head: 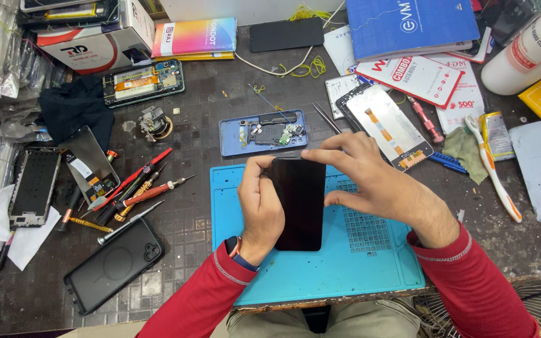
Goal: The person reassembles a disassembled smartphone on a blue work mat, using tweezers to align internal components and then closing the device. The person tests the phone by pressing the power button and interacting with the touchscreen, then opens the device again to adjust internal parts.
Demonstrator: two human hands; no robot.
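Observation:
A black smartphone (299, 203) lies screen-up on the blue work mat (370, 263), lengthwise away from me. My left hand (259, 209) grips its left edge, thumb curled over the top corner. My right hand (377, 181) reaches in from the right, index finger and thumb pinching the phone's upper right edge. Both sleeves are red. Just beyond the phone lies an opened blue phone back shell (262, 132) with its circuit parts exposed.
Several screwdrivers (134, 194) and a black phone case (114, 265) lie left of the mat. A detached display panel (386, 127), tweezers (327, 117), a toothbrush (493, 168) and a white bottle (527, 47) sit to the right. Boxes and a notebook line the far edge.

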